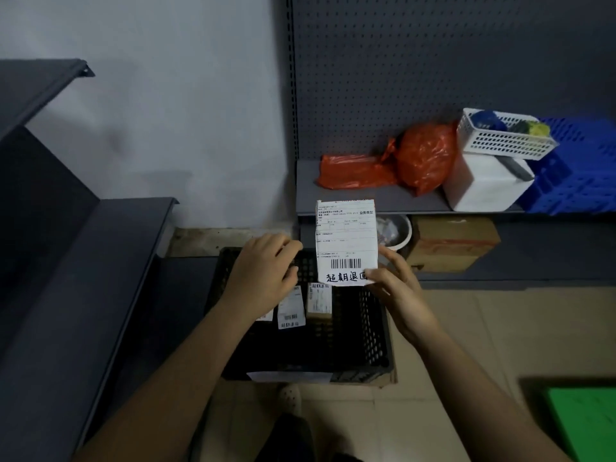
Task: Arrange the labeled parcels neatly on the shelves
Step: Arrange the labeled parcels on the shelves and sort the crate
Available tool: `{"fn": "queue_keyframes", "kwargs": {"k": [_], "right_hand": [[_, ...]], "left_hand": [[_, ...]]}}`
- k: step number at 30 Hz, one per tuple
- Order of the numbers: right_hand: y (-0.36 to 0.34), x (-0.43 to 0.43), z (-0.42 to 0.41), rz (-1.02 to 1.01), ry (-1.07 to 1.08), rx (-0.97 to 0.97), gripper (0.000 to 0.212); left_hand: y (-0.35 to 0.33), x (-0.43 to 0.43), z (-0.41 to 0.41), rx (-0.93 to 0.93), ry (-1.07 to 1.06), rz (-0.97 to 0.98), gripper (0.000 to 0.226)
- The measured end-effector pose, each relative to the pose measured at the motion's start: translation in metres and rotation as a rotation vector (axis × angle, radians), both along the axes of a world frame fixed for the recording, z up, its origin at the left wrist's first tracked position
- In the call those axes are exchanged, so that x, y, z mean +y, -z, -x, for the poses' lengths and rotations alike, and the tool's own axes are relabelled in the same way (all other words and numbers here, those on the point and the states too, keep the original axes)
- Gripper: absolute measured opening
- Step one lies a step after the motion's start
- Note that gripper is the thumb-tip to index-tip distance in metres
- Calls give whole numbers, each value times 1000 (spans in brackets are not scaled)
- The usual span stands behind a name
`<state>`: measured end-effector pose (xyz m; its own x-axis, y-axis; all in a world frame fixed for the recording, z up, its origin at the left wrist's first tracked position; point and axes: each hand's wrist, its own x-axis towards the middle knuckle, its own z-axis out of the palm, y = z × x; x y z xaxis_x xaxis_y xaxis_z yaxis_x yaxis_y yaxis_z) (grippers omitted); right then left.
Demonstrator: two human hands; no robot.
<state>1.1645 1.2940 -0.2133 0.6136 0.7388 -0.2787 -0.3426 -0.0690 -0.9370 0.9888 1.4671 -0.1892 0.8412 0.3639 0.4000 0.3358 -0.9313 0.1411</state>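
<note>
My right hand (pixel 398 288) pinches the lower right corner of a white labeled parcel (pixel 346 238), holding it upright above a black perforated crate (pixel 366 328). The label shows a barcode and black handwriting. My left hand (pixel 263 275) hovers over the crate's left part with fingers loosely curled; I cannot see anything in it. Inside the crate stand more labeled parcels, a white one (pixel 291 306) and a brown one (pixel 319 303). A grey shelf (pixel 306 191) with a pegboard back runs just behind the held parcel.
On the shelf lie an orange plastic bag (pixel 400 161), a white box (pixel 483 185), a white basket (pixel 503 138) and a blue crate (pixel 573 168). Below are a cardboard box (pixel 453 241) and a bowl (pixel 396 231). Dark shelves (pixel 83 261) stand left. A green object (pixel 586 418) lies right.
</note>
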Motion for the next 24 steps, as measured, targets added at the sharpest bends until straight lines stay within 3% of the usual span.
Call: {"fn": "queue_keyframes", "kwargs": {"k": [8,14,24], "right_hand": [[77,47,-12,148,45,101,65],[151,59,-16,277,149,249,47],[294,69,-36,451,314,439,52]], "left_hand": [[81,66,-11,130,17,123,38],[156,89,-23,245,-21,231,35],[308,79,-51,381,-42,416,36]]}}
